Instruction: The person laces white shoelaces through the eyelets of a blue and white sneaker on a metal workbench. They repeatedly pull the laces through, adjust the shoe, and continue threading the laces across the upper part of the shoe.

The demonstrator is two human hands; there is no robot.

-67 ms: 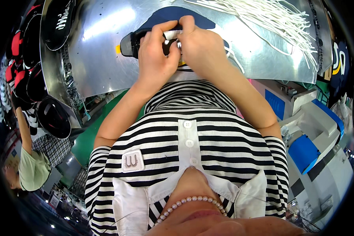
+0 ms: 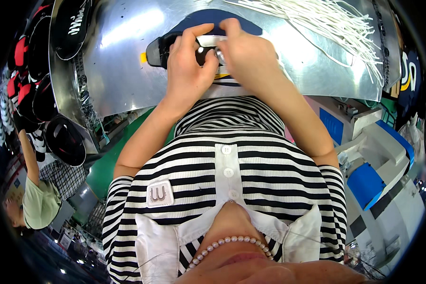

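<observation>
A dark navy shoe [image 2: 215, 19] with a black-and-grey end and a small yellow tab [image 2: 143, 57] lies on the metal tabletop under both hands. My left hand [image 2: 188, 64] curls over its near side, thumb and index finger bent around the edge. Bent at the fingers and slightly blurred, my right hand [image 2: 251, 54] works close beside it; what its fingertips pinch is hidden. A white strip [image 2: 212, 40] spans the gap between the hands, and a small silvery piece [image 2: 220, 56] shows by the right fingers. Part of a white lace [image 2: 285, 71] emerges beside the right wrist.
A heap of loose white laces [image 2: 317, 23] covers the far right of the metal table [image 2: 123, 71]. At far left stand a laced black shoe [image 2: 72, 28] and several black-and-red shoes [image 2: 21, 52]. Another person [image 2: 40, 203] is at the lower left; blue-and-white equipment [image 2: 367, 184] stands right.
My right hand has shifted slightly right and away from the left one, its fingers lifting a little. Less of the lace beside the right wrist shows. My left hand stays nearly still.
</observation>
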